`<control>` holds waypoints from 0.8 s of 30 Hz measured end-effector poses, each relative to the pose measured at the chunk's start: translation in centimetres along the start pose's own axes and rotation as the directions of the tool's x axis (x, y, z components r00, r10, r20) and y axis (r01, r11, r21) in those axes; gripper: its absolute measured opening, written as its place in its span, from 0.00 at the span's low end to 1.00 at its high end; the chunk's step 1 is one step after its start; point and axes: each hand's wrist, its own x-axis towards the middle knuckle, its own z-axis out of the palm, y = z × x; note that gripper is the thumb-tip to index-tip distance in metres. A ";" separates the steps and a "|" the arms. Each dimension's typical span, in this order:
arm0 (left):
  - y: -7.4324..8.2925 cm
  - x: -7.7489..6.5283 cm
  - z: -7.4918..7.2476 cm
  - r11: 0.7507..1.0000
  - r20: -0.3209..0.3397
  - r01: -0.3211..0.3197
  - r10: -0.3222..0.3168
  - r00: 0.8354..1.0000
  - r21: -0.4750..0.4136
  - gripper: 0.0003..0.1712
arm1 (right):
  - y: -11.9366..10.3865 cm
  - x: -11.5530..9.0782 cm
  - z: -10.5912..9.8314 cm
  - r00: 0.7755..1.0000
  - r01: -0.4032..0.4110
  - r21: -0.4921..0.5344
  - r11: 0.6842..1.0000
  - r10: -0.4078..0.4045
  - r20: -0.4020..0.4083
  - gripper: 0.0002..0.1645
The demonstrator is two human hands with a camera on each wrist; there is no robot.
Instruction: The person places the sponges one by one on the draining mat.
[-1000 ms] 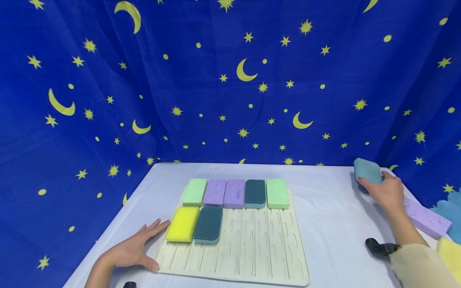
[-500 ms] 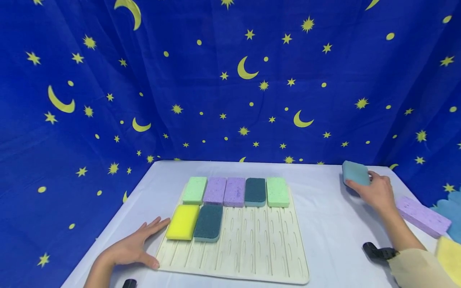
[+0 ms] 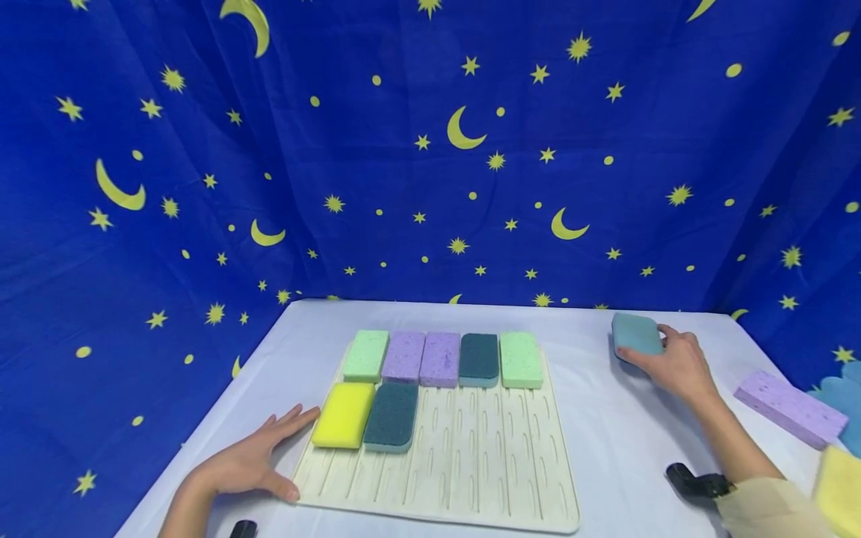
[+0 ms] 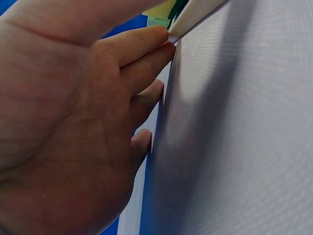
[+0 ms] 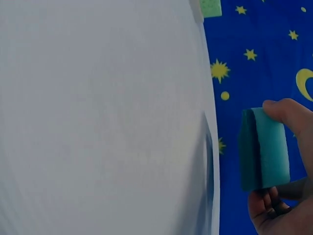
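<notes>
My right hand (image 3: 679,366) grips a blue-green sponge (image 3: 635,334) by its edges, above the right part of the table. In the right wrist view the thumb and fingers pinch that sponge (image 5: 272,147), whose darker layer faces left. My left hand (image 3: 245,459) lies with spread fingers at the left edge of a cream ridged mat (image 3: 491,478), thumb at its near left corner. On the mat's back row sit green (image 3: 365,355), purple (image 3: 403,357) and dark teal (image 3: 479,359) sponges. A yellow sponge (image 3: 343,415) and another dark teal sponge (image 3: 391,416) lie in front.
A purple sponge (image 3: 791,407) and a pale yellow sponge (image 3: 841,489) lie at the right, beside a light blue thing (image 3: 844,403) at the frame edge. The white table (image 3: 605,448) meets a blue curtain (image 3: 377,149) with moons and stars.
My right hand has moved left with the blue-green sponge, away from the purple sponge at the right. The left hand and the sponges on the mat have stayed in place.
</notes>
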 end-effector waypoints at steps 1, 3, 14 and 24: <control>0.0 0.0 0.0 1.000 0.001 0.003 -0.003 1.000 0.001 0.63 | -0.1 -0.1 0.1 1.000 0.001 0.000 1.000 -0.001 0.007 0.66; 0.0 0.0 0.1 1.000 0.004 0.013 -0.013 1.000 0.000 0.63 | -0.4 -0.2 0.3 1.000 0.005 -0.002 1.000 -0.005 0.018 0.67; 0.2 -0.3 0.1 1.000 0.001 0.004 -0.004 1.000 0.002 0.63 | -2.3 -1.3 0.9 0.996 0.076 -0.007 0.997 -0.075 0.042 0.70; 0.3 -0.1 0.0 1.000 0.003 0.012 -0.012 1.000 -0.007 0.63 | -4.5 -2.3 1.4 0.993 0.114 0.002 0.993 -0.114 0.005 0.69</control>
